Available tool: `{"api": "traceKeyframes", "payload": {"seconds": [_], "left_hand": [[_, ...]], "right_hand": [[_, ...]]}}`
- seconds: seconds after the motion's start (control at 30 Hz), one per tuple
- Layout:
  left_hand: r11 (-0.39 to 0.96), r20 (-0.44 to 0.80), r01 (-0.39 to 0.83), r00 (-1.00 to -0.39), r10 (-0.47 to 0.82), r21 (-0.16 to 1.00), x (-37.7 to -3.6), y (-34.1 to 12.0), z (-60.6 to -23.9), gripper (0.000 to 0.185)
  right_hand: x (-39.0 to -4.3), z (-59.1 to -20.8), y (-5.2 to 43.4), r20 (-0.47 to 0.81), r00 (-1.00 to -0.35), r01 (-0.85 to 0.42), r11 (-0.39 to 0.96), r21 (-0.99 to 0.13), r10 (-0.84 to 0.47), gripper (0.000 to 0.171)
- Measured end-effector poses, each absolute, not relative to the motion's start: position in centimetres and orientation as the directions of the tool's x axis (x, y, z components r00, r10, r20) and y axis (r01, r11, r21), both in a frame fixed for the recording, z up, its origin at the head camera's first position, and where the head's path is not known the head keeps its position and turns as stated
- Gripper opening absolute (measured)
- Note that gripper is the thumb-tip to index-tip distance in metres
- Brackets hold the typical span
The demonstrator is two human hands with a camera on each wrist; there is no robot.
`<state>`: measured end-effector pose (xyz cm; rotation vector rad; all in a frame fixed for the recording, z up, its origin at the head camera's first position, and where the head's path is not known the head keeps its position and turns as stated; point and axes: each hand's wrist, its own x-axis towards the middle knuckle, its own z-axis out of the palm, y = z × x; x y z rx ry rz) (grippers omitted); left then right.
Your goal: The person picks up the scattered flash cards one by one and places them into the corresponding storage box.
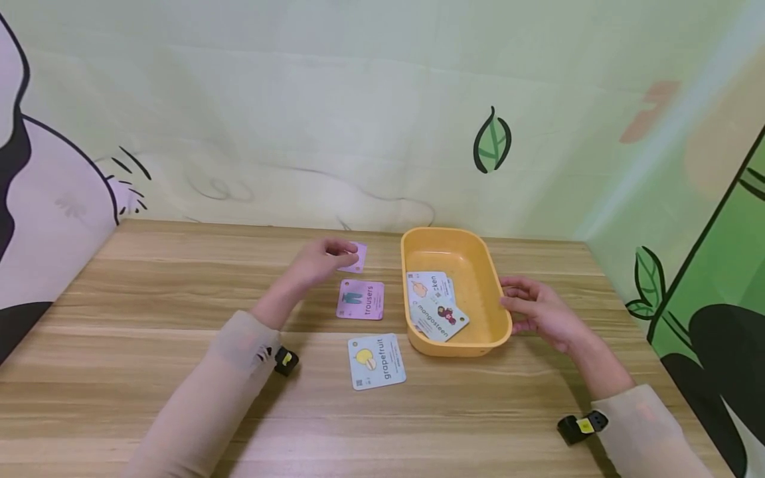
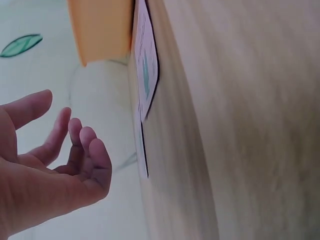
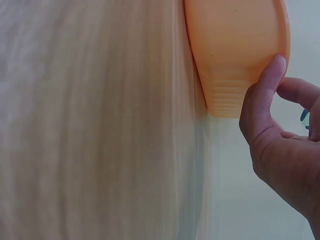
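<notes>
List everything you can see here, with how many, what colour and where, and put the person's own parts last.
tub: one, orange-yellow, on table right of centre
cards in tub: several, pale, mangosteen card on top
trousers card: one, pink, left of tub
grapefruit card: one, pale blue, in front of trousers card
far card: one, pink, under left fingertips
table: one, light wood
left hand: reaching to far card
right hand: thumb against tub's right wall

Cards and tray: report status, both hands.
Left hand over the far pink card, fingers loose, grip unclear. Right hand touches the tray wall. Trousers card, grapefruit card lie flat; nothing in the way.
</notes>
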<state>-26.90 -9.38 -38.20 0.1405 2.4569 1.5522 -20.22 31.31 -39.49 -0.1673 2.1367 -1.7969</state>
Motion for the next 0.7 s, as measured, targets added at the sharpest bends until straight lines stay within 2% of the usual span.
{"api": "traceKeyframes", "payload": {"seconds": [0.17,0.7], "left_hand": [[0.426,-0.202,-0.12,-0.967,0.153,0.897,-27.5,-10.3,-38.1,0.036],[0.461,-0.304,-0.22,-0.946,0.116,0.86,-29.4,-12.3,-39.2,0.049]], "right_hand": [[-20.2,-39.5,31.3,-0.19,-0.935,0.137,0.188,-0.973,-0.299,0.056],[-20.0,-39.2,31.3,-0.191,-0.933,0.14,0.183,-0.973,-0.304,0.058]]}}
